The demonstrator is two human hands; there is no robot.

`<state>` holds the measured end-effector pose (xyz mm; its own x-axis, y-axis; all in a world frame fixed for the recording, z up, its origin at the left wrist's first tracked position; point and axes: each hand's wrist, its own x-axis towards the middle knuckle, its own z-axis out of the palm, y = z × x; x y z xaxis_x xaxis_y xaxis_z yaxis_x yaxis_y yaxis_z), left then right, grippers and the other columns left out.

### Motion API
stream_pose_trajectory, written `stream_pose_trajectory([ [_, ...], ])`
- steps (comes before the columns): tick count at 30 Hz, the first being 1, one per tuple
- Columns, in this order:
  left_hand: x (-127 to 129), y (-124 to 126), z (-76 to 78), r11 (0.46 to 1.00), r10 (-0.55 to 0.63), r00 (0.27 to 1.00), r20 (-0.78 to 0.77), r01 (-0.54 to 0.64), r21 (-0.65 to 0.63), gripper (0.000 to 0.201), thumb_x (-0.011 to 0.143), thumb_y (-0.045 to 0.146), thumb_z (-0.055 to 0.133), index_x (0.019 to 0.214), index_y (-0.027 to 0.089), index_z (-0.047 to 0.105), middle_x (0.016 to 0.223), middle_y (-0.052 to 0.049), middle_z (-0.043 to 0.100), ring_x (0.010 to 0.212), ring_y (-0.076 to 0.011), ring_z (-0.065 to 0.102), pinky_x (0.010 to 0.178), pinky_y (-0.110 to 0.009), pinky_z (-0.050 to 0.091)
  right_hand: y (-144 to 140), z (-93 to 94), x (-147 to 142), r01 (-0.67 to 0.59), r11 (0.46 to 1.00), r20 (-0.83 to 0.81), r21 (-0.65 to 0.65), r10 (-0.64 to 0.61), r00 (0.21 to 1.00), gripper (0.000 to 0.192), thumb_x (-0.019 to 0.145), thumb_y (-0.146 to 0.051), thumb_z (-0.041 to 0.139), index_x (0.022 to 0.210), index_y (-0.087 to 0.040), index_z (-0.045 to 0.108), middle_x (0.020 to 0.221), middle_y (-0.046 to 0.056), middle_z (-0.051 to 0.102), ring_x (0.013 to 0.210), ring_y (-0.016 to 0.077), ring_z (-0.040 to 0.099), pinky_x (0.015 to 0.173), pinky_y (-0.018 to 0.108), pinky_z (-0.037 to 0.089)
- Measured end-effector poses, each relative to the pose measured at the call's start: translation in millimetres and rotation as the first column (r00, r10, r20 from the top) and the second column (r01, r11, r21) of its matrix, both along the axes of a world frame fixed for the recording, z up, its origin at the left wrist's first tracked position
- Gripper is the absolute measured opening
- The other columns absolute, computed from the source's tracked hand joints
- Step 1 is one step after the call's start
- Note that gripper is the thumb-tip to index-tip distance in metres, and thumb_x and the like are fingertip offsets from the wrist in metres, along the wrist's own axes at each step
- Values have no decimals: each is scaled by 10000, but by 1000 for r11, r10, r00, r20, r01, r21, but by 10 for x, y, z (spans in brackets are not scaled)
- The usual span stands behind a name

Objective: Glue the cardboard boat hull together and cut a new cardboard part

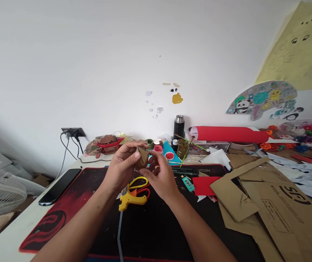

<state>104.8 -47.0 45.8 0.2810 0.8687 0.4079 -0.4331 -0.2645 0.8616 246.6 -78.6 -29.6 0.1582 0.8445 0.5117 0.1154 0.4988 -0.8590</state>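
Left hand (122,164) and right hand (160,174) pinch a small brown cardboard piece (143,157) between fingertips, held up above the black mat (150,225). Yellow glue gun (130,198) and scissors (141,182) lie just beneath. Piece looks partly shaped; cut cardboard sheets (265,200) lie to the right, unused.

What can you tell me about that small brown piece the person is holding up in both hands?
The small brown piece looks like cut cardboard, tan and matte, with a pointed, folded-looking shape. It is held above the black and red desk mat, pinched between the fingertips of the left hand and the right hand. Its lower part is hidden by fingers, so its full outline cannot be told. A yellow glue gun lies below it.
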Motion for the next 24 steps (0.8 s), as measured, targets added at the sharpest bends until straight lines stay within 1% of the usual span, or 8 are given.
stream_pose_trajectory([
  [4, -10, -34, -33, 998, -37, 999, 24, 38, -44, 265, 785, 340, 927, 998, 238, 807, 1120, -95, 791, 1147, -315, 718, 892, -400, 610, 9, -38, 6, 100, 991, 145, 93, -113, 983, 533, 877, -392, 854, 1348, -271, 635, 1088, 52, 680, 803, 198, 632, 672, 311, 533],
  [7, -5, -58, -43, 998, -35, 999, 34, 37, -49, 247, 796, 321, 915, 1004, 242, 807, 1116, -93, 791, 1137, -314, 720, 863, -391, 620, -9, -20, 1, 132, 980, 210, 146, -161, 964, 506, 893, -404, 845, 1325, -245, 635, 1070, 61, 688, 814, 210, 633, 690, 323, 542],
  [12, 26, -72, -51, 999, -25, 999, 37, 26, -40, 219, 807, 334, 905, 985, 250, 809, 1104, -91, 803, 1131, -308, 722, 912, -416, 613, -28, 22, -3, 139, 973, 237, 184, -182, 955, 385, 943, -417, 787, 1255, -231, 660, 1030, 65, 699, 843, 221, 651, 729, 333, 555],
  [17, 44, -34, -84, 1000, 16, 999, 43, -15, -25, 223, 816, 394, 901, 951, 242, 810, 1047, -87, 808, 1185, -304, 703, 969, -405, 587, -26, 9, -7, 143, 974, 238, 177, -183, 954, 393, 928, -402, 802, 1258, -239, 667, 1038, 64, 708, 860, 223, 673, 738, 327, 567],
  [21, 56, -21, -105, 999, 19, 998, 54, -16, -48, 256, 809, 402, 906, 967, 229, 804, 1075, -96, 810, 1152, -314, 723, 939, -423, 604, -29, -3, -14, 173, 970, 241, 173, -212, 947, 388, 922, -420, 803, 1234, -235, 665, 1005, 59, 711, 840, 221, 673, 716, 324, 563],
  [24, 69, -23, -110, 996, 24, 997, 77, -17, -88, 303, 796, 385, 920, 1021, 232, 786, 1074, -93, 817, 1103, -307, 749, 901, -419, 620, -34, 0, -18, 212, 959, 259, 190, -257, 931, 362, 917, -441, 803, 1173, -225, 666, 924, 41, 699, 786, 213, 655, 691, 321, 545],
])
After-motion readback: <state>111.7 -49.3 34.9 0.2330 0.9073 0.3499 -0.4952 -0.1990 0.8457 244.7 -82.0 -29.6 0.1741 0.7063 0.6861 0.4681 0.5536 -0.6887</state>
